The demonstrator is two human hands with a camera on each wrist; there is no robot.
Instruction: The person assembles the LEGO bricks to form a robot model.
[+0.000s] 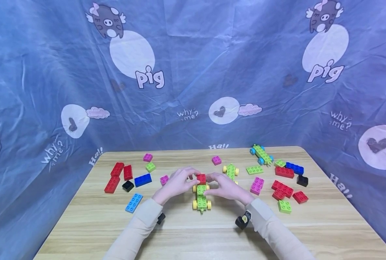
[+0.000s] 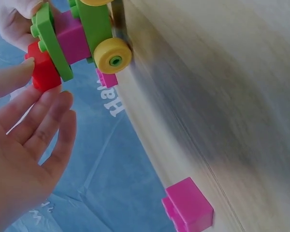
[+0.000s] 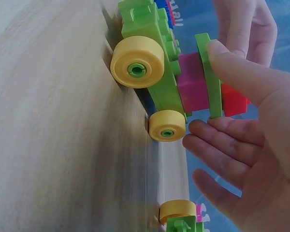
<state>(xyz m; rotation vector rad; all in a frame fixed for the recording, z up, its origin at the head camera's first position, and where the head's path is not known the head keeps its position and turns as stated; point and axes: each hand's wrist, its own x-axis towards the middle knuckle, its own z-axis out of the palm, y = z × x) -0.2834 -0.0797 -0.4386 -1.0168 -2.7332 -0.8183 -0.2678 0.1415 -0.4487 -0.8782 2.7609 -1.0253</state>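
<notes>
A green toy car base (image 1: 202, 206) with yellow wheels (image 3: 137, 62) stands on the table between both hands. A magenta brick (image 3: 192, 82) is on one end of it, with a flat green plate (image 3: 210, 77) over that brick. Atop the plate sits a red brick (image 2: 44, 70), which my left hand (image 1: 181, 181) pinches between thumb and fingers. From the other side, my right hand (image 1: 226, 187) grips the green plate, thumb on one edge and fingertips at the opposite edge.
Behind my right hand is another green car base (image 1: 231, 171) with yellow wheels; one with blue wheels (image 1: 261, 154) stands farther back. Red bricks (image 1: 112, 184), a light blue brick (image 1: 134, 203) and others lie left, several more right. A patterned blue cloth (image 1: 193, 72) surrounds the table.
</notes>
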